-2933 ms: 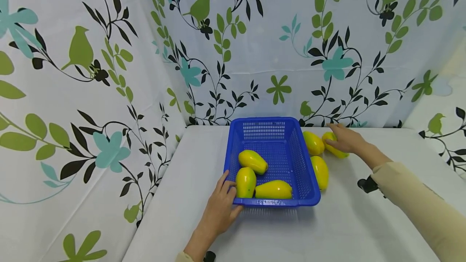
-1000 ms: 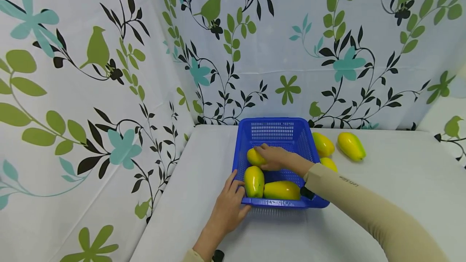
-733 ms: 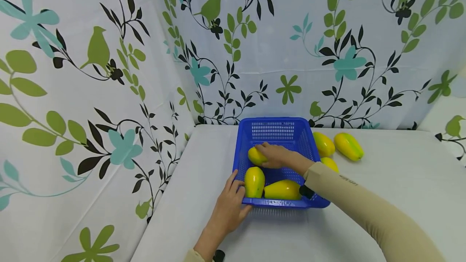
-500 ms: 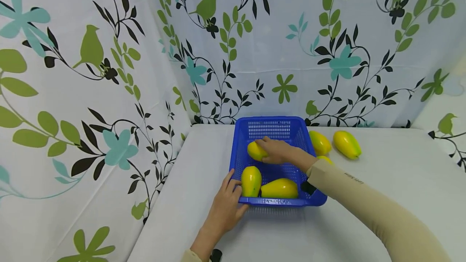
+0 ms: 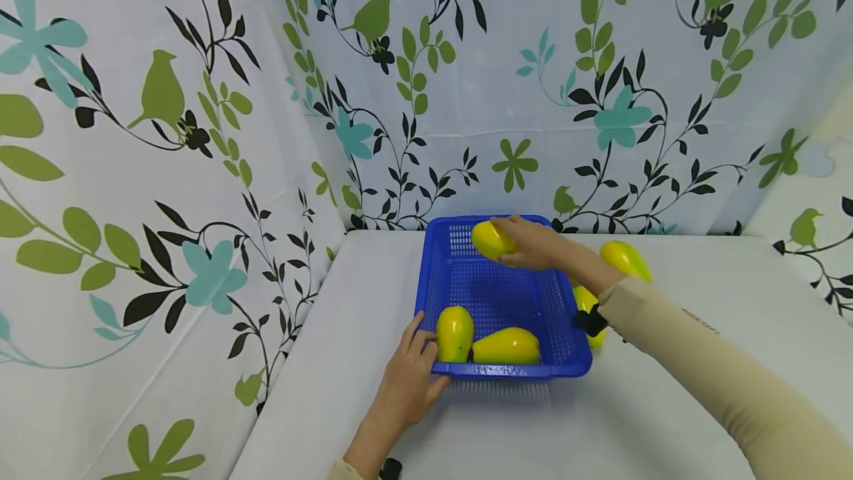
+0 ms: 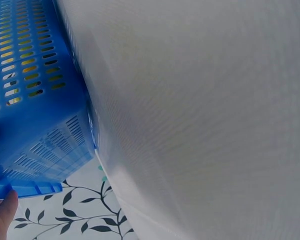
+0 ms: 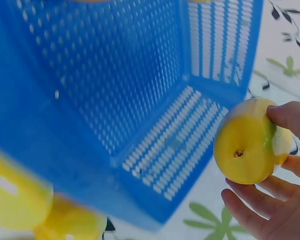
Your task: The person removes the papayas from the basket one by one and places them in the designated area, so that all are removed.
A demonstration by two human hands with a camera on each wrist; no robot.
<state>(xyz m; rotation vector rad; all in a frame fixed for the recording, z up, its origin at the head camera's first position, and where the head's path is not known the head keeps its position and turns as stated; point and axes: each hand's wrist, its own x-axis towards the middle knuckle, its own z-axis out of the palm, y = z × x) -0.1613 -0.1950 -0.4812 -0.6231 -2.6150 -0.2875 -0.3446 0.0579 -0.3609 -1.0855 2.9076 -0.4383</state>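
Yellow fruit [image 5: 490, 241] pokes left from the right hand [image 5: 534, 244] gripping it, over the far end of the blue basket [image 5: 560, 371]; the left hand [image 5: 405, 382] holds its near corner.

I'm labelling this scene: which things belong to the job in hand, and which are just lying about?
Part of the job, it seems:
right hand, gripping a yellow fruit
blue basket, held at its rim by the left hand
two fruits inside
probably the fruits alongside

Just surroundings:
white table
patterned curtain
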